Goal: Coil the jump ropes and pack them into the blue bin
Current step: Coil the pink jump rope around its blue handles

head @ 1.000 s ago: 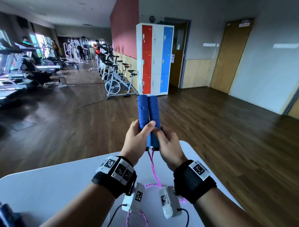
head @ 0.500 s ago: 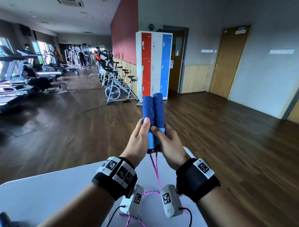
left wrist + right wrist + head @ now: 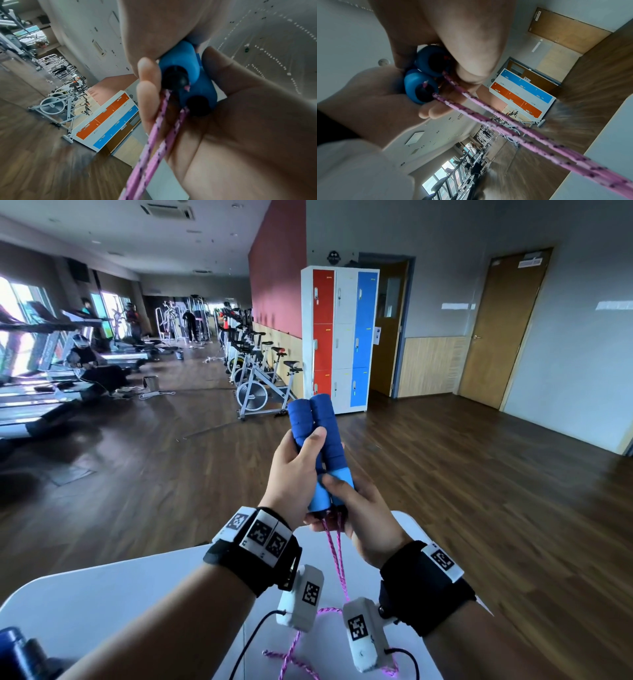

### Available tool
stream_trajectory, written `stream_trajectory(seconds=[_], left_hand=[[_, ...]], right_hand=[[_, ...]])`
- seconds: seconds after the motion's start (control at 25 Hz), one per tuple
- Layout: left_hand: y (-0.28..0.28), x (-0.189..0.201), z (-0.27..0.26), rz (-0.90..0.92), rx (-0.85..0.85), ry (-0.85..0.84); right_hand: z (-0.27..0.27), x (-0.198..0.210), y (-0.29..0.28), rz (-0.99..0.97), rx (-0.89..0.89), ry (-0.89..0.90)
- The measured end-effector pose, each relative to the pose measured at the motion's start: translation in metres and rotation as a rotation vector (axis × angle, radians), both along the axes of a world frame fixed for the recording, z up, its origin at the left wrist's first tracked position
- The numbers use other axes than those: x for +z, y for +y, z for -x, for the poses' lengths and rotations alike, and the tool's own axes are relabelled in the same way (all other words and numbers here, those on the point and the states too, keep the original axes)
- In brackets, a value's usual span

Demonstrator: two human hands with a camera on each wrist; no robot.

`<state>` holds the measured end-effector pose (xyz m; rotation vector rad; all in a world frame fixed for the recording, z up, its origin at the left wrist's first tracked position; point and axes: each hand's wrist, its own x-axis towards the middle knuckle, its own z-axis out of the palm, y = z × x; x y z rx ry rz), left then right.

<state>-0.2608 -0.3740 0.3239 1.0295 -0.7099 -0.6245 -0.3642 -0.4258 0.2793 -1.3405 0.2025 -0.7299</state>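
Two blue foam jump-rope handles (image 3: 317, 436) stand side by side, upright, raised above the white table (image 3: 102, 594). My left hand (image 3: 294, 474) grips them, thumb across the front. My right hand (image 3: 356, 515) holds their lower ends from the right. From those ends (image 3: 188, 86) (image 3: 423, 81) two strands of pink rope (image 3: 334, 553) (image 3: 150, 151) (image 3: 513, 132) hang down to the table and lie there loose. The blue bin is out of sight.
A dark blue object (image 3: 17, 652) sits at the table's lower-left corner. Beyond the table's far edge lies wooden gym floor, with exercise bikes (image 3: 260, 378), a red, white and blue locker (image 3: 339, 337) and treadmills (image 3: 37, 371) farther off.
Both hands have lifted the paired handles higher and tilted them slightly left. The right hand has slid down to the handles' lower ends, and the head view has tipped upward.
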Motion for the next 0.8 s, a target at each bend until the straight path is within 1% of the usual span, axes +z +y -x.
stream_trajectory(seconds=[0.16,0.24,0.28,0.32,0.36,0.4,0.44,0.48,0.52,0.56,0.6,0.64,0.72,0.76,0.8], left_hand=[[0.002,-0.006,-0.006,0.006,0.023,0.024],[0.005,-0.007,-0.015,-0.016,0.061,-0.068],[0.008,-0.007,-0.021,-0.052,0.13,-0.192],[0.013,-0.004,-0.029,-0.108,0.266,-0.405],[0.02,0.001,-0.038,-0.153,0.437,-0.696],[0.029,0.009,-0.045,-0.134,0.557,-1.028],[0.035,0.016,-0.052,-0.091,0.58,-1.376],[0.038,0.022,-0.059,-0.07,0.521,-1.709],[0.036,0.026,-0.065,-0.103,0.438,-1.986],[0.032,0.029,-0.071,-0.191,0.385,-2.184],[0.027,0.03,-0.075,-0.287,0.37,-2.299],[0.021,0.031,-0.08,-0.342,0.383,-2.35],[0.015,0.036,-0.087,-0.317,0.459,-2.339],[0.014,0.039,-0.09,-0.308,0.509,-2.296],[0.014,0.042,-0.093,-0.321,0.578,-2.248]], right_hand=[[-0.009,0.0,-0.008,0.049,-0.02,0.046],[-0.012,0.007,-0.018,0.052,-0.029,0.082],[-0.013,0.011,-0.024,0.063,-0.03,0.106],[-0.012,0.017,-0.031,0.087,-0.028,0.147],[-0.01,0.024,-0.037,0.124,-0.014,0.202],[-0.009,0.03,-0.044,0.161,0.006,0.262],[-0.007,0.035,-0.05,0.207,0.028,0.312],[-0.007,0.042,-0.053,0.246,0.051,0.351],[-0.009,0.05,-0.058,0.294,0.071,0.388],[-0.013,0.058,-0.061,0.362,0.095,0.427],[-0.017,0.069,-0.063,0.44,0.11,0.465],[-0.021,0.078,-0.063,0.511,0.126,0.505],[-0.027,0.092,-0.067,0.646,0.088,0.529],[-0.028,0.095,-0.068,0.656,0.036,0.488],[-0.03,0.095,-0.068,0.587,-0.035,0.43]])
